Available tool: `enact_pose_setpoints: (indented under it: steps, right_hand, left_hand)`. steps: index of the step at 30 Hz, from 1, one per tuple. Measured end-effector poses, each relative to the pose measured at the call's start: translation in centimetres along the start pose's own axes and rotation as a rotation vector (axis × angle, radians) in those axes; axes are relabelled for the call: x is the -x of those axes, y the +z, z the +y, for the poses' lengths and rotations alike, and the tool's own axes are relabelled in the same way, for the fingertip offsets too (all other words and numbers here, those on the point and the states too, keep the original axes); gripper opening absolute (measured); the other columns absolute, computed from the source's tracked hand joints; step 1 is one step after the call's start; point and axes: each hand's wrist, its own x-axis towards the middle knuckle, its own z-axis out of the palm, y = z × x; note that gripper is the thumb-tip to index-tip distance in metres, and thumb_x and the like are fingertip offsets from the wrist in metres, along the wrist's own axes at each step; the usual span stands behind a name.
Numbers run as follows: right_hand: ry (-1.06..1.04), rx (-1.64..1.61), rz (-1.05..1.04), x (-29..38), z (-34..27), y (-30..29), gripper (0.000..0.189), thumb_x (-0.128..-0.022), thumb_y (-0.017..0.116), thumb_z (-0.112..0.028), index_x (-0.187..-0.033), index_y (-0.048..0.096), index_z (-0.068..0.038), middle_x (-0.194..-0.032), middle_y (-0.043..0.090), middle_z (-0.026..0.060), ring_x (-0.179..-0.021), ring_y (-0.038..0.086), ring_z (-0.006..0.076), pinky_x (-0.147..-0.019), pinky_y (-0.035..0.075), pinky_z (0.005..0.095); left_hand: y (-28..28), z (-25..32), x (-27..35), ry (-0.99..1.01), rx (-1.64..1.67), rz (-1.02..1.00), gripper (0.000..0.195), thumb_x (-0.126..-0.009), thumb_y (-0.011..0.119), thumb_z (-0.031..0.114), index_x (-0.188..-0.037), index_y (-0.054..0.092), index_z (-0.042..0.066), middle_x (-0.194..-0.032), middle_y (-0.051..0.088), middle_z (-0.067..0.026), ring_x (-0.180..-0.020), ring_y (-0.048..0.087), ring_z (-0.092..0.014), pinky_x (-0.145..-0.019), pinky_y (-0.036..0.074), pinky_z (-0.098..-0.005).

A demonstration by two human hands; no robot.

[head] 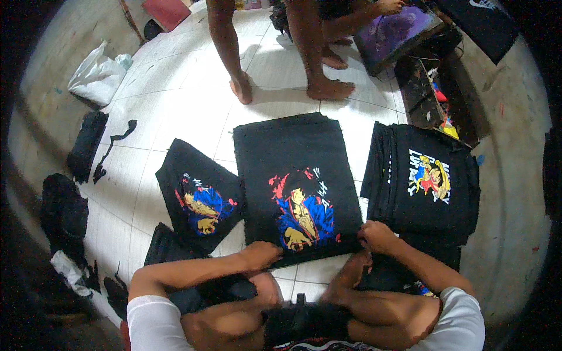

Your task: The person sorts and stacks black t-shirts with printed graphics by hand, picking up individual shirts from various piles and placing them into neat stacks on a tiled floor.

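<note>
A stack of black fabric panels [281,149] lies on the tiled floor in front of me, its top piece printed with a blue, red and tan cartoon figure. My left hand [262,256] pinches the lower left edge of that stack. At its lower right corner, my right hand [376,236] has fingers closed on the cloth edge. To the left, a smaller black fabric piece [175,162] bears a similar print. On the right stands a thick stack of black cloth pieces [390,206] with a yellow-hatted cartoon print and lettering on top.
Another person's bare legs [224,39] stand beyond the stack, and someone's arm reaches by a purple-stained board [395,30]. A white plastic bag [99,77], rolled black cloth [87,147] and a black strip [115,138] lie left. A dark wooden box [421,101] sits upper right.
</note>
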Motion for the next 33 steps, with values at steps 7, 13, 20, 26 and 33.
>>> enact_pose_setpoints:
  steps: [7, 13, 20, 26, 33]
  right_hand:
    - [-0.245, -0.195, 0.166, -2.1, -5.4, -3.0, 0.058, -0.082, 0.078, -0.039, -0.127, 0.062, -0.006, -0.114, 0.067, 0.0194, -0.108, 0.065, 0.0418, -0.095, 0.052, 0.0522]
    - [-0.181, -0.106, -0.192, -4.8, -7.0, -4.2, 0.053, -0.083, 0.079, -0.040, -0.121, 0.066, -0.005, -0.113, 0.069, 0.0216, -0.110, 0.066, 0.0420, -0.097, 0.052, 0.0521]
    - [-0.246, -0.204, 0.166, -10.4, -9.8, -8.2, 0.029, -0.089, 0.076, -0.032, -0.098, 0.069, -0.006, -0.092, 0.072, 0.0176, -0.087, 0.071, 0.0383, -0.077, 0.056, 0.0478]
    - [-0.367, -0.316, 0.115, -18.9, -15.5, -9.5, 0.025, -0.089, 0.075, -0.025, -0.100, 0.068, -0.005, -0.096, 0.072, 0.0181, -0.090, 0.070, 0.0387, -0.080, 0.056, 0.0487]
    - [-0.531, -0.130, 0.620, -29.3, -22.2, -7.5, 0.033, -0.082, 0.075, -0.013, -0.113, 0.065, -0.006, -0.108, 0.064, 0.0125, -0.115, 0.060, 0.0337, -0.094, 0.050, 0.0439]
  left_hand:
    - [1.9, 0.2, 1.8, 0.215, 0.106, 0.408, 0.064, -0.100, 0.064, 0.042, -0.141, 0.048, -0.004, -0.140, 0.052, -0.0286, -0.130, 0.053, -0.045, -0.109, 0.047, -0.0499]
    - [-0.7, -1.3, 1.9, -0.010, 0.504, 0.064, 0.053, -0.096, 0.069, 0.035, -0.131, 0.053, -0.001, -0.129, 0.061, -0.0255, -0.116, 0.062, -0.043, -0.095, 0.053, -0.0475]
    - [2.5, -13.6, 2.6, -0.329, 0.081, 1.037, 0.035, -0.091, 0.074, 0.021, -0.118, 0.059, 0.004, -0.106, 0.064, -0.0180, -0.100, 0.064, -0.038, -0.085, 0.052, -0.0466]
    - [3.4, -17.4, 1.7, -0.347, 0.172, 1.040, 0.024, -0.095, 0.068, 0.017, -0.113, 0.064, 0.001, -0.101, 0.068, -0.0214, -0.096, 0.066, -0.042, -0.081, 0.053, -0.0490]
    - [0.1, -13.5, 4.7, -0.382, 0.233, 1.169, 0.023, -0.099, 0.064, 0.017, -0.115, 0.065, 0.000, -0.102, 0.068, -0.0244, -0.094, 0.068, -0.043, -0.079, 0.053, -0.0493]
